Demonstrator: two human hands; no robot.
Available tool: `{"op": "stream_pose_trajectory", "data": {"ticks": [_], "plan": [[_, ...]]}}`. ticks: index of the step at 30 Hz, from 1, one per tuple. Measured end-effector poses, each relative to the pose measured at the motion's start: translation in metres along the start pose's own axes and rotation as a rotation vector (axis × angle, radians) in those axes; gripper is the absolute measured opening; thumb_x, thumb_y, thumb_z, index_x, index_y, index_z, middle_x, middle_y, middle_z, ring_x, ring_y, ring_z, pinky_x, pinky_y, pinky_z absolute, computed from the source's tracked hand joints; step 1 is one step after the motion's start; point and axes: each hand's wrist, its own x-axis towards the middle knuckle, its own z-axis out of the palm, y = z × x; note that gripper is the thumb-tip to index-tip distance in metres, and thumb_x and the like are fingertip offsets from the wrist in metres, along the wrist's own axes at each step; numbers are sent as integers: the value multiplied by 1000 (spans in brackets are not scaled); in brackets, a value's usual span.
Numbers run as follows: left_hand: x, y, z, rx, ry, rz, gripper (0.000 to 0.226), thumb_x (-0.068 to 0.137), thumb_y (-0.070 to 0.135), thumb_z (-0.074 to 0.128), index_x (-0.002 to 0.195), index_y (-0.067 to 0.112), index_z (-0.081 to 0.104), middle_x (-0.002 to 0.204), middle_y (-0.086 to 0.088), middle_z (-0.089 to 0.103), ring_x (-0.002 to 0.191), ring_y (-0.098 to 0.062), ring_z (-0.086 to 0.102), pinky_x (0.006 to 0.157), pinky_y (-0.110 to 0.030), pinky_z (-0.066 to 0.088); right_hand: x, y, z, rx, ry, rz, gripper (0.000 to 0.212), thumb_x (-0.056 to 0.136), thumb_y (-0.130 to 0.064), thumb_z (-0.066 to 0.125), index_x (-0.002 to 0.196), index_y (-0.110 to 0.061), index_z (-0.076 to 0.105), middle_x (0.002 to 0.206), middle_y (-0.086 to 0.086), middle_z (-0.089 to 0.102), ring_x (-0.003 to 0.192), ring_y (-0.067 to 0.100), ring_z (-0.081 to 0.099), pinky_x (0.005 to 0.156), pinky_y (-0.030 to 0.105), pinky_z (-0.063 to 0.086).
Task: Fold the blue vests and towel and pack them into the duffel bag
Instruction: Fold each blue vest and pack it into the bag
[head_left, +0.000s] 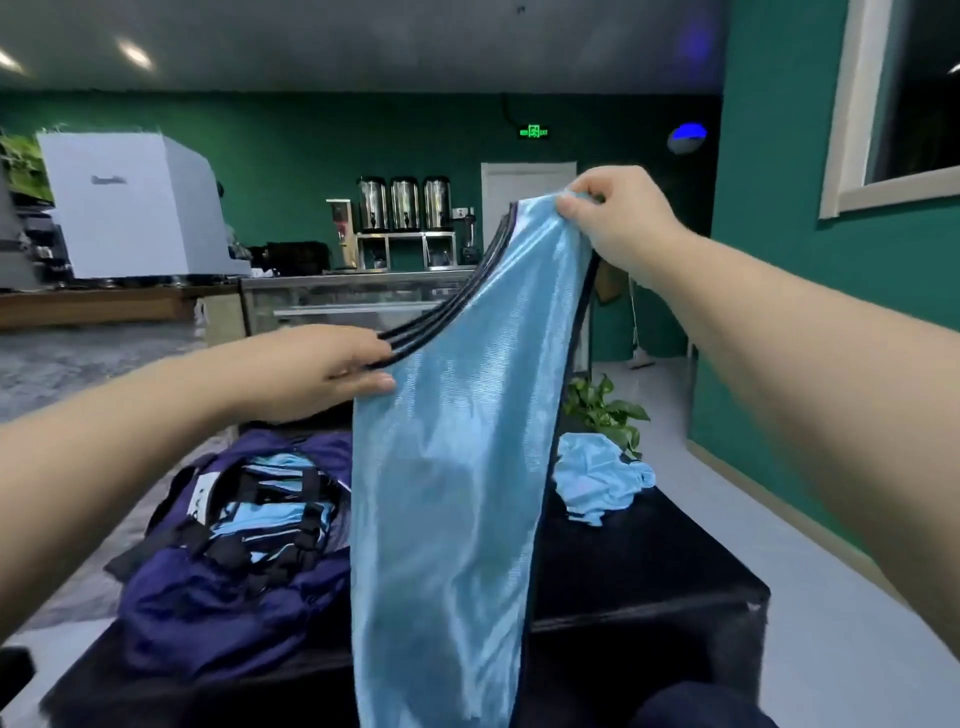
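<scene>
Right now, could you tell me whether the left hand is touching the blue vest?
Touching: the head view shows the left hand pinching the blue vest at its dark-trimmed edge.

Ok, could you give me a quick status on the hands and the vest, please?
Left hand and right hand both gripping blue vest, held up. Duffel bag open below. Nothing in the way.

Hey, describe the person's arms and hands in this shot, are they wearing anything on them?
Both forearms are bare up to the frame edges: no sleeves show. The left hand and right hand wear no gloves, and no watch, bracelet or ring is visible on them.
</scene>
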Motion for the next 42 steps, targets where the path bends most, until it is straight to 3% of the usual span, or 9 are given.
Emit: {"op": "stream_pose_trajectory", "data": {"ticks": [7,10,15,20,25,27,30,34,42], "plan": [[-5,13,-7,-349,173,-63,17,87,46,53,80,32,61,83,16,62,73,-2,57,63,-16,42,13,-6,-5,81,91,-41,15,96,-28,55,93,-17,64,73,-15,50,67,1,45,59,15,36],[0,18,-8,-531,304,-110,2,85,27,66,86,27,68,75,20,65,61,5,56,57,-9,41,20,-5,-5,88,133,-53,18,95,-28,55,94,-13,66,78,-9,53,73,7,47,60,19,36],[15,11,9,-679,480,-194,16,78,23,75,84,34,66,79,19,66,70,1,58,69,-20,45,30,8,8,98,143,-10,12,96,-27,55,93,-18,63,76,-11,52,75,8,48,61,18,37],[36,-5,61,-800,521,-302,25,80,20,75,92,36,61,92,13,61,70,-9,48,66,-20,41,37,48,50,65,34,105,19,97,-26,54,98,-12,66,93,0,61,87,15,57,80,28,47],[61,-28,134,-1055,393,-474,26,79,8,74,90,26,59,95,4,65,78,-10,56,67,-24,50,36,99,103,81,-34,224,16,96,-28,56,92,-15,64,91,1,62,82,15,58,69,24,48],[69,-39,165,-1134,341,-524,26,79,5,74,84,19,53,74,-2,59,63,-11,50,61,-26,47,36,120,125,93,-60,263,19,96,-29,56,94,-13,66,89,1,63,85,19,61,75,32,51],[81,-53,204,-1159,298,-585,35,81,3,72,76,14,39,47,10,34,41,-2,25,40,-15,24,37,149,155,70,-107,270,18,96,-28,56,92,-12,64,87,0,61,84,18,57,76,32,46],[102,-73,250,-1228,338,-623,37,84,-5,66,71,12,35,50,2,29,42,-3,23,40,-15,18,42,186,192,70,-124,287,18,96,-24,55,89,-10,63,87,1,61,80,16,54,68,28,39],[133,-94,338,-1173,371,-739,47,80,-11,50,50,23,59,58,-6,57,55,-12,44,47,-19,27,56,258,257,55,-191,343,19,93,-22,61,89,-5,67,84,2,62,74,14,53,63,26,40]]}}
